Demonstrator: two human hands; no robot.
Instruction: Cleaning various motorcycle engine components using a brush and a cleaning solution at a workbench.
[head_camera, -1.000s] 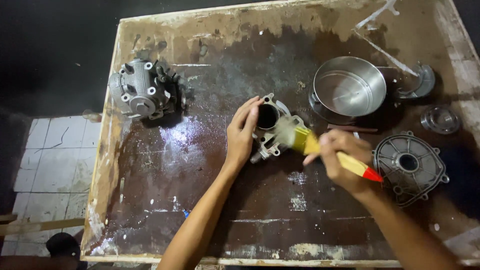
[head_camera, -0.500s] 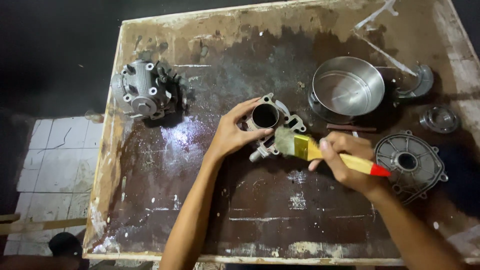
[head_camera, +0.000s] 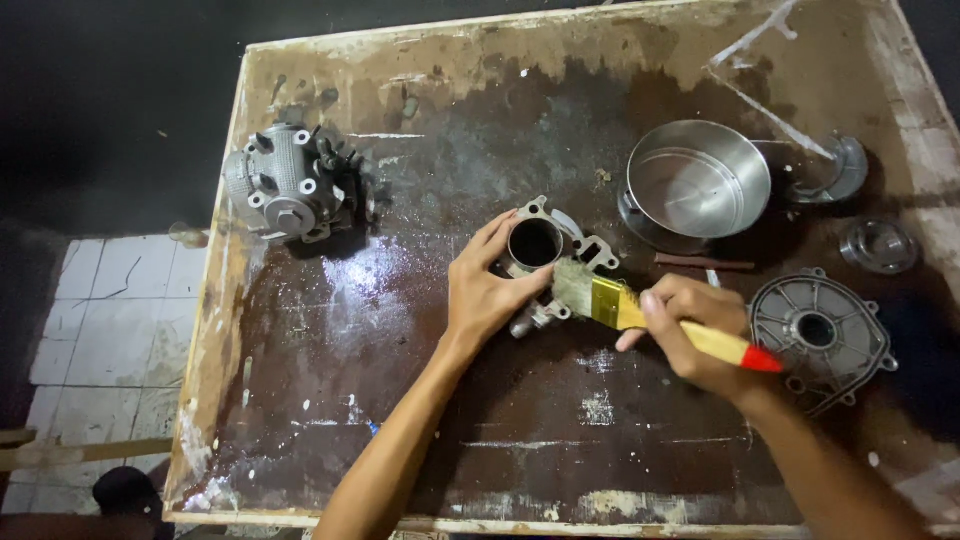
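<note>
Left hand (head_camera: 485, 290) gripping grey metal cylinder part (head_camera: 545, 255), dark open bore, seemingly wet, right hand (head_camera: 700, 335) clasping yellow-handled paintbrush (head_camera: 640, 312)

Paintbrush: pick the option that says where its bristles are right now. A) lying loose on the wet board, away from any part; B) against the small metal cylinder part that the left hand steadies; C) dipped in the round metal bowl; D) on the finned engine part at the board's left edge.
B: the right hand holds the paintbrush with its bristles against the small metal cylinder part, which the left hand steadies.
</note>
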